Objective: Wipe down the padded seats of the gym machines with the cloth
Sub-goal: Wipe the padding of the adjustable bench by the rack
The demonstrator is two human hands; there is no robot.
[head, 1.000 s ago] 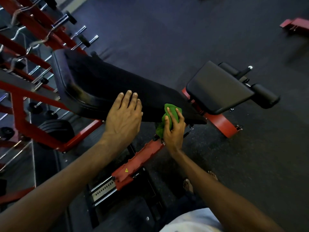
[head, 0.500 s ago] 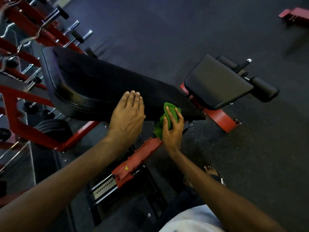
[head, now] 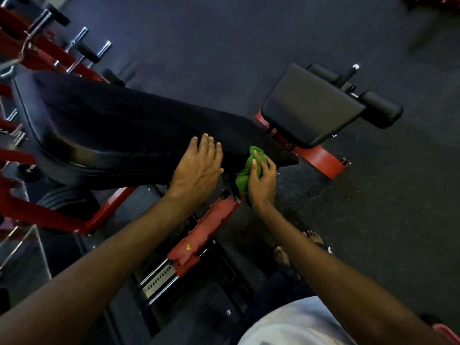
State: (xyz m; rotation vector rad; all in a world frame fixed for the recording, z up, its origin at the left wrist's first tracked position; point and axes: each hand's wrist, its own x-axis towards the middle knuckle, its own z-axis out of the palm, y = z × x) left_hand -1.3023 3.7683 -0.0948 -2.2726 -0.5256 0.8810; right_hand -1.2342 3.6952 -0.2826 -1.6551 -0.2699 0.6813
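Observation:
A long black padded bench back (head: 119,128) runs from the left to the centre, tilted on a red frame. My left hand (head: 198,168) lies flat on its near edge with fingers straight. My right hand (head: 261,180) presses a bunched green cloth (head: 245,174) against the narrow lower end of the pad; the fingers curl over the cloth. A smaller black seat pad (head: 311,105) sits just beyond, to the right.
Red rack arms with chrome bars (head: 82,48) crowd the left side. A red adjustment rail (head: 199,242) runs under the bench toward me. Black foam rollers (head: 380,108) stick out past the seat pad. Dark rubber floor (head: 373,220) spreads to the right. My feet (head: 296,247) stand beside the frame.
The view has shifted slightly, so the bench sits further left. Both hands have stayed at the lower end of the pad, the cloth still pressed against its near edge.

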